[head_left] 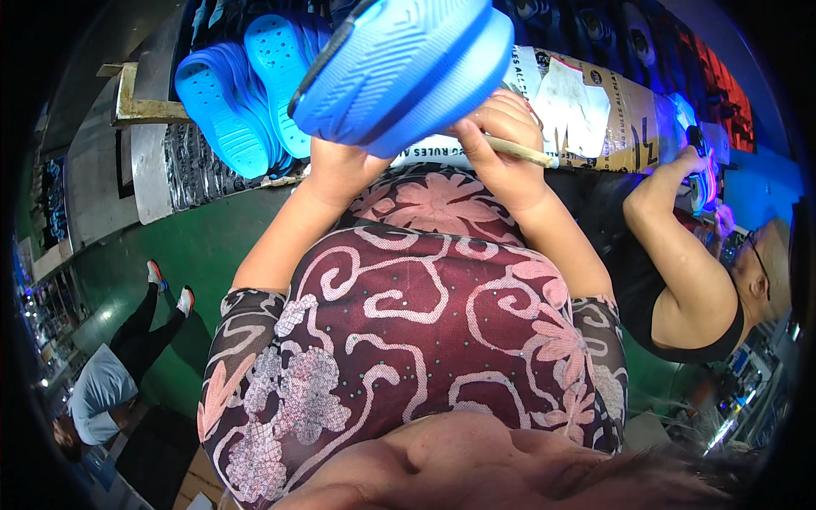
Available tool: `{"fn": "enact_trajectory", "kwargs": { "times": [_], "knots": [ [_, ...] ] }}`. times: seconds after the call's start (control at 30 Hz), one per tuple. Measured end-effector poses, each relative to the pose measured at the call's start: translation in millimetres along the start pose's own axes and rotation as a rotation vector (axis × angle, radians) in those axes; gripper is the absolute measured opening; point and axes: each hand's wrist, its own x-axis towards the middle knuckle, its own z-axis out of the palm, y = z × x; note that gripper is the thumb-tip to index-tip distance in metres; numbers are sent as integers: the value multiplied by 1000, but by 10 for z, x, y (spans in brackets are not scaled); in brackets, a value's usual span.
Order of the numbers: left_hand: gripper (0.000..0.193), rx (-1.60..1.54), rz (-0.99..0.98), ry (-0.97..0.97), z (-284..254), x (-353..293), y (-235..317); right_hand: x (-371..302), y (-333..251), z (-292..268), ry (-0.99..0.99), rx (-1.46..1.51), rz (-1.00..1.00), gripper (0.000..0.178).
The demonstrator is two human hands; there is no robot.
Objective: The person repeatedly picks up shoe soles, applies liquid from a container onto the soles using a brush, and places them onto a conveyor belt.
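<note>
A thick blue shoe sole (408, 72) with a ribbed, grooved side is raised in front of my chest. My left hand (340, 166) is closed on its lower left part, with the fingers mostly hidden behind it. Close under the sole's right end, my right hand (501, 140) is closed around a thin pale stick (523, 153), perhaps a brush handle. The stick's other end cannot be made out. Left of the sole, stacks of light blue soles (225, 115) with small holes lean together.
A printed cardboard sheet (625, 106) covers the bench beyond my right hand. To the right, a co-worker's arm (680, 221) reaches to a shoe (704, 183) under bluish light. A wooden frame corner (140, 106) is at left. Another person (106, 391) is farther off, lower left.
</note>
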Motion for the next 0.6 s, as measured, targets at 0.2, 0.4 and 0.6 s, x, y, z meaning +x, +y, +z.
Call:
{"fn": "enact_trajectory", "kwargs": {
  "times": [0.2,0.4,0.6],
  "knots": [
    [30,34,-5,-10,-37,-21,0,-39,-73,-69,8,-59,51,19],
    [42,60,31,-2,-15,-50,-59,5,-88,-82,-108,-77,80,23],
    [34,73,22,-17,-37,-13,-77,-8,-9,-240,-39,-150,8,17]
  ]
}}
